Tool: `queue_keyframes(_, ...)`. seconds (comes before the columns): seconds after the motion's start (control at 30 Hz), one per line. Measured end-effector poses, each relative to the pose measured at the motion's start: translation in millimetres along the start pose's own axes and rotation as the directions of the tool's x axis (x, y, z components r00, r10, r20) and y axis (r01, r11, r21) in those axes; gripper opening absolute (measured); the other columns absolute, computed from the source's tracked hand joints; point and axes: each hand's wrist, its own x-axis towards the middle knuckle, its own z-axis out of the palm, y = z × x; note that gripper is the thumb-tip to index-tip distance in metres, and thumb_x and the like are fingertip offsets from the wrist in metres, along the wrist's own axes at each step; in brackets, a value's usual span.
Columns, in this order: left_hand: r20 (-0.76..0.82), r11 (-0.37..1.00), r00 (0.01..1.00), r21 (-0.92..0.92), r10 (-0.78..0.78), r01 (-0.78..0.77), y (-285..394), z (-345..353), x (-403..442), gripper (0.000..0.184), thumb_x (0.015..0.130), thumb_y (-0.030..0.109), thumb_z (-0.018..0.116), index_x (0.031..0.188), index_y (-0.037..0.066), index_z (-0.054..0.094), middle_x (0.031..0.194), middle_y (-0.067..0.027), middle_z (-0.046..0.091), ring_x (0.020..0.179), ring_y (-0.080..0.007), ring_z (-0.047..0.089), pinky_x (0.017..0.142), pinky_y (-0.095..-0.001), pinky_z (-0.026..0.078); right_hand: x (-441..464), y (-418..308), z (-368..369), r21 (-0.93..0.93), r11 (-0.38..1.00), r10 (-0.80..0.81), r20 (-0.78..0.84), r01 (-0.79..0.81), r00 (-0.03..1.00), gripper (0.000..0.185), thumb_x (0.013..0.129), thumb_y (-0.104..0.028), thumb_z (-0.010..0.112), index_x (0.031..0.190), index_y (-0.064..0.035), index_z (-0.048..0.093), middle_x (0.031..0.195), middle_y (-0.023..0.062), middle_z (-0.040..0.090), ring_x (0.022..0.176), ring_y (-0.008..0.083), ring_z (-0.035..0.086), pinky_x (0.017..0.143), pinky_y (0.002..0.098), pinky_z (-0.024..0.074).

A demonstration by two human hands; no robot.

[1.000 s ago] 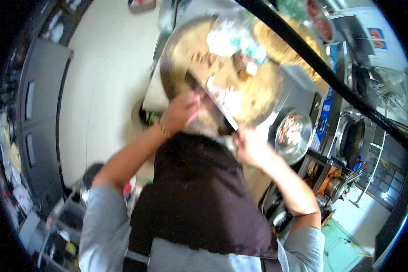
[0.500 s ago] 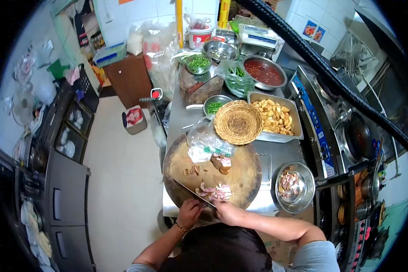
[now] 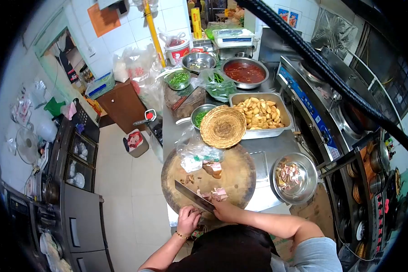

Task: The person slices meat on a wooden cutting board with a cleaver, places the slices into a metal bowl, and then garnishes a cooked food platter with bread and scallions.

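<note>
Right hand [image 3: 225,212] grip wraps cleaver [image 3: 194,196] — probably for control. Left hand [image 3: 188,221] curls by the blade, can't tell holding what. Bowl [image 3: 309,177] sits beside board [image 3: 242,171], likely for reach.

The cleaver [image 3: 193,195] looks metal, the board [image 3: 238,177] matt wood

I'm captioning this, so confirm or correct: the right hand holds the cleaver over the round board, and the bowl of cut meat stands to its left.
Wrong side: in the head view, the bowl of cut meat stands right of the round board. The right hand does hold the cleaver over that board.
</note>
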Motion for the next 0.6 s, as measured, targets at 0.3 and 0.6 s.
queue_keyframes(0.3,-0.034,0.998,0.998,0.034,-0.045,0.046,-6,12,-10,0.017,0.066,0.004,0.069,0.082,0.002,0.062,0.091,-0.0121,0.056,0.087,-0.0311,0.053,0.076,-0.0383,0.044,-35,-52,-55,-0.089,0.995,0.056,0.21,-0.038,0.976,0.015,0.082,-0.009,0.045,0.092,0.0019,0.044,0.076,0.0274,0.058,0.075,0.0451,0.056,0.065,0.05,0.0428)
queue_keyframes(0.6,-0.032,0.999,0.999,0.002,-0.034,0.034,-11,10,-9,0.018,0.068,0.005,0.067,0.084,0.003,0.061,0.093,-0.012,0.056,0.087,-0.031,0.053,0.076,-0.039,0.044,-23,-32,-28,-0.164,0.983,0.115,0.217,-0.08,0.969,0.015,0.083,-0.01,0.044,0.094,0.0013,0.045,0.082,0.0275,0.056,0.076,0.0418,0.057,0.065,0.0463,0.0443)
